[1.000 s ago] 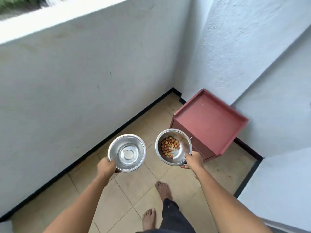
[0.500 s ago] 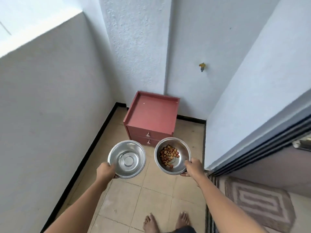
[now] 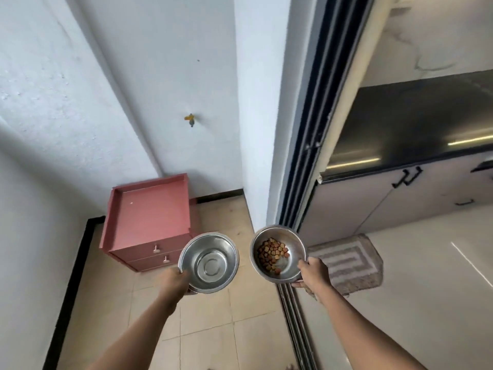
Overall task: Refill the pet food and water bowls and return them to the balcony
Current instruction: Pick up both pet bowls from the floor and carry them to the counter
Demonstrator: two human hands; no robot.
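At the balcony threshold, we hold both bowls level by their near rims, our left grip [image 3: 174, 281] pinching the water bowl [image 3: 213, 265] before the red cabinet [image 3: 149, 212], our right grip [image 3: 312, 273] pinching the kibble bowl [image 3: 293, 244], nearer the sliding-door track [image 3: 292, 311] on our right.

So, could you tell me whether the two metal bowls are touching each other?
Apart. The head view shows a strip of floor between the rims of the left bowl and the food bowl.
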